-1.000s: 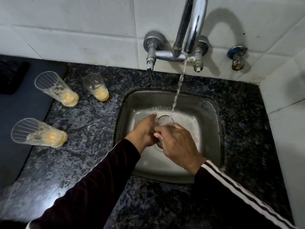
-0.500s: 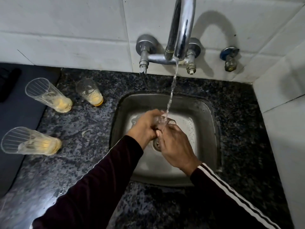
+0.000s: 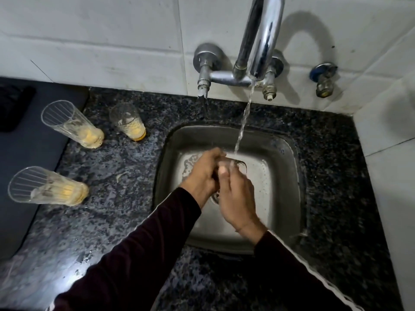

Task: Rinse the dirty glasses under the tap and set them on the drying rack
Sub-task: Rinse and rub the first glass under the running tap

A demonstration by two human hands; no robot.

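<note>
While water falls — glass (image 3: pixel 235 163), both hands (image 3: pixel 238 198) around it.

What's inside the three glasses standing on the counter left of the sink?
Each glass holds yellow residue pooled at its base, with smears up the walls. Nothing else shows inside.

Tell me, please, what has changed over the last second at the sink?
Both hands, left and right, lifted the glass from low in the sink up into the water stream, keeping hold of it. The three dirty glasses on the counter stayed put, and the tap kept running.
</note>
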